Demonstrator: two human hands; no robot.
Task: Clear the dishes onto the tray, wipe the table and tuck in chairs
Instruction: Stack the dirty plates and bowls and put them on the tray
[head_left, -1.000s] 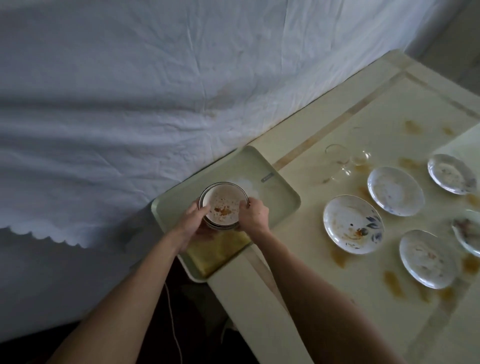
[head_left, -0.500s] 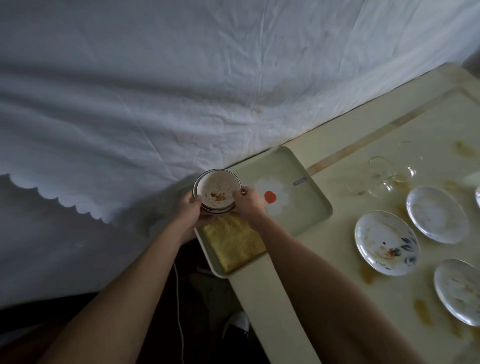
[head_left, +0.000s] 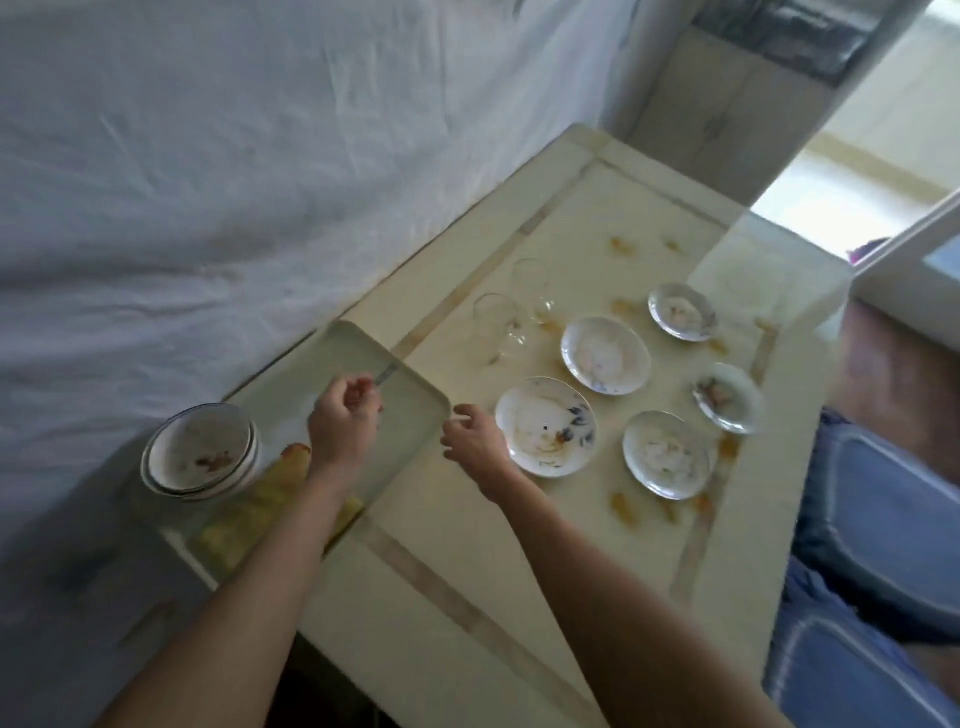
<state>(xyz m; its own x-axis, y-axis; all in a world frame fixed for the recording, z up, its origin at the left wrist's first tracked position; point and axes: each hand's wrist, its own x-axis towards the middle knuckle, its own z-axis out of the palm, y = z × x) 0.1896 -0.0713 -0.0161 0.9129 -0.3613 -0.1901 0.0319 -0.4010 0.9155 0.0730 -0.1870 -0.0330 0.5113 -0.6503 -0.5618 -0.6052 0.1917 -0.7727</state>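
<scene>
A stack of dirty bowls (head_left: 200, 457) stands on the near left corner of the pale green tray (head_left: 410, 410), beside a yellow cloth (head_left: 270, 499) lying in the tray. My left hand (head_left: 343, 421) hovers over the tray's middle, fingers loosely curled, holding nothing. My right hand (head_left: 472, 441) is empty with fingers apart, just off the tray's right edge and beside a blue-patterned dirty plate (head_left: 545, 426). Several more dirty plates, such as the plate (head_left: 605, 353) behind it, lie on the stained table (head_left: 467, 545). Two clear glasses (head_left: 501, 322) stand behind the tray.
A white sheet (head_left: 234, 182) hangs along the table's left side. A blue cushioned chair (head_left: 883, 519) stands at the right edge of the table. Orange-brown stains (head_left: 628, 506) dot the tabletop. A bright doorway (head_left: 857, 171) lies beyond the far corner.
Both hands have let go of the bowls, which now rest on the tray's left corner. The hands moved right, toward the plates, and my view swung right.
</scene>
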